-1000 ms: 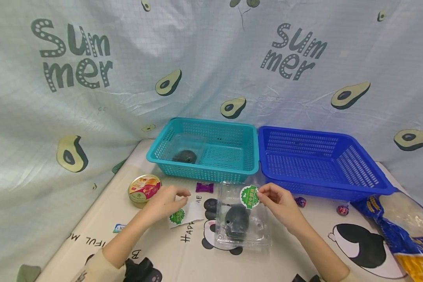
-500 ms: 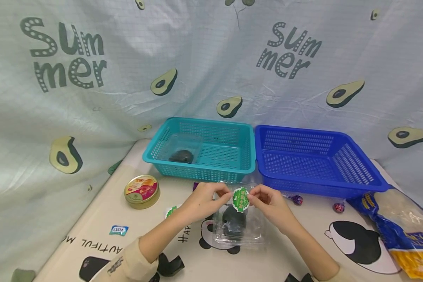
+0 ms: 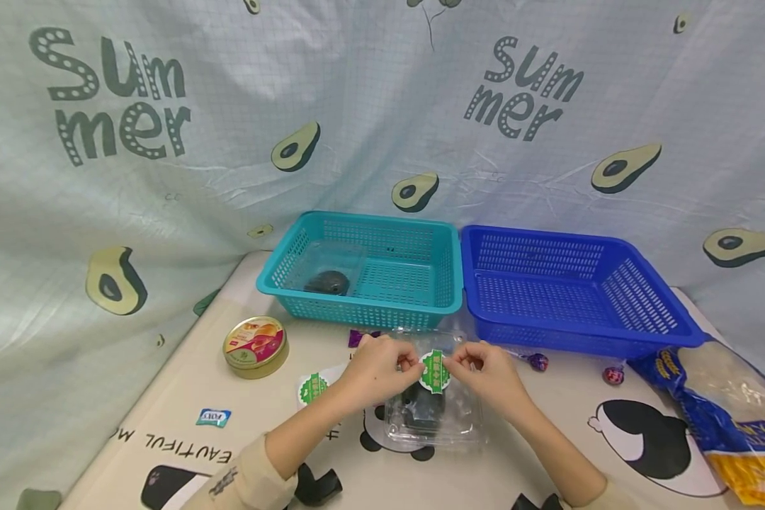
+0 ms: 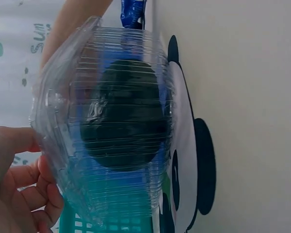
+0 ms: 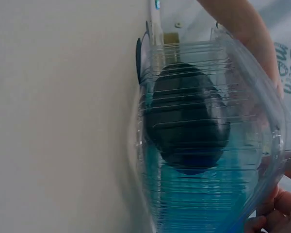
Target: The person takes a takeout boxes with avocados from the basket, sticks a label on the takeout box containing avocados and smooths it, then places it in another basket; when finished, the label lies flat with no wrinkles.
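A round green-and-white sticker is held over a clear plastic clamshell box. My left hand pinches the sticker's left edge, and my right hand pinches its right edge. Inside the box lies a dark, egg-shaped fruit; the wrist views show it through the ribbed plastic wall. Whether the sticker touches the lid, I cannot tell. Partly behind my left forearm is white backing paper bearing another green sticker.
Behind the hands stand a turquoise basket, containing another boxed dark fruit, and a blue basket. Around lie a round tin, a small blue packet, a purple-wrapped sweet, lollipops and a blue-yellow bag.
My left hand has moved right from the backing paper and taken the sticker's left edge. The sticker, at first in my right hand alone, has shifted left and slightly down over the box.
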Available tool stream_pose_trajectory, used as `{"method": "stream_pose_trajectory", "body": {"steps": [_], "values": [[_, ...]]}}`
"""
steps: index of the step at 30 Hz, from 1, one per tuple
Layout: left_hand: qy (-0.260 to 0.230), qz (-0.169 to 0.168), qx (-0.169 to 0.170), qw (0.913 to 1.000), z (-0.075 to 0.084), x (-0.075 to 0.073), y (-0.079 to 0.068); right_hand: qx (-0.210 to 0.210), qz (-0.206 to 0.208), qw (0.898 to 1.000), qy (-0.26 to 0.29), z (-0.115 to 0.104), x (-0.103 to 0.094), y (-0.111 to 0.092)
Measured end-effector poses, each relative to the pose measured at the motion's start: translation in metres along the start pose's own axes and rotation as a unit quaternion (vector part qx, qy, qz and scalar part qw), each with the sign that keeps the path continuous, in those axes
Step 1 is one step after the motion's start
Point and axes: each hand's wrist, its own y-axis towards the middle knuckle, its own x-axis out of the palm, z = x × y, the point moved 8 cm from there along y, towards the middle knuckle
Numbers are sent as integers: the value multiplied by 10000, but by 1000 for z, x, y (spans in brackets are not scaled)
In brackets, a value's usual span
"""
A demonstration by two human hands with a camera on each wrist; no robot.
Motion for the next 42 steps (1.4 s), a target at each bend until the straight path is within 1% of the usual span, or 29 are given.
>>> {"method": "stream_pose_trajectory", "body": {"steps": [3, 7, 14, 17, 20, 23, 25, 26, 28, 30, 31, 33, 34, 36, 39, 42], "values": [[434, 103, 88, 9990, 1, 3, 1, -128, 167, 9991, -368, 1, 0, 1], [768, 140, 168, 9968, 3, 5, 2, -152, 269, 9975, -630, 5, 2, 2], [1098, 258, 396, 9928, 7, 6, 5, -412, 533, 9920, -1064, 4, 0, 1], [1241, 342, 509, 9904, 8, 6, 6, -518, 623, 9901, -1143, 2, 0, 1], [1307, 352, 594, 9890, 8, 8, 5, -638, 671, 9877, -1262, 0, 0, 0], [1262, 368, 702, 9888, 8, 8, 4, -881, 743, 9835, -1397, -4, 0, -1], [1187, 396, 863, 9884, 10, 6, 1, -1200, 749, 9790, -1468, -9, 0, -3], [1175, 390, 996, 9873, 12, 6, -1, -1407, 736, 9760, -1488, -12, 0, -5], [1243, 260, 1350, 9827, 16, 7, -7, -1886, 624, 9690, -1466, -19, 0, -10], [1393, -8, 1725, 9751, 19, 11, -16, -2286, 436, 9607, -1515, -23, 1, -18], [1497, -170, 1886, 9704, 20, 14, -20, -2433, 330, 9567, -1563, -23, 1, -21], [1701, -482, 2134, 9608, 21, 19, -28, -2599, 94, 9515, -1642, -22, 2, -29], [1770, -596, 2189, 9577, 21, 21, -32, -2628, -6, 9492, -1729, -21, 3, -32], [1853, -707, 2232, 9544, 21, 23, -36, -2666, -164, 9457, -1853, -19, 5, -36], [1973, -677, 2234, 9522, 21, 23, -38, -2741, -266, 9404, -1995, -18, 6, -39], [2076, -637, 2214, 9507, 21, 22, -39, -2885, -212, 9355, -2029, -20, 6, -40]]}}
